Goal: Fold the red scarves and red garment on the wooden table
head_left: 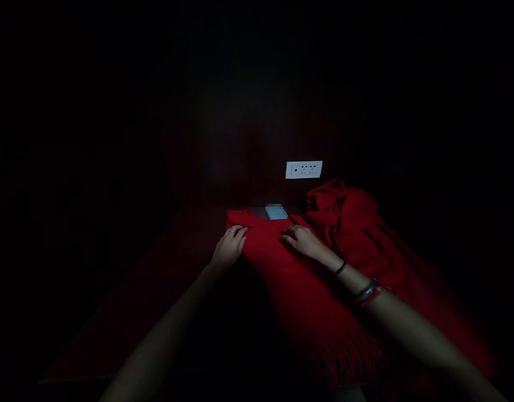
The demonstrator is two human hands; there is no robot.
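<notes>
A red fringed scarf (277,262) lies spread down the dark tabletop, its tassels toward the near edge. At its left edge my left hand (229,245), with a ring on one finger, has its thumb and fingers closed on the cloth. Farther right, my right hand (303,241) rests on the scarf, fingers bent and pinching the fabric near its upper part. Dark bands circle the right wrist. The fingertips are partly hidden by dim light.
More red cloth (353,209) is heaped at the right and trails down the right side. Behind the scarf is a small pale card-like item (276,211), partly blurred. A white socket plate (304,170) is on the dark wall. Deep shadow hides the surroundings.
</notes>
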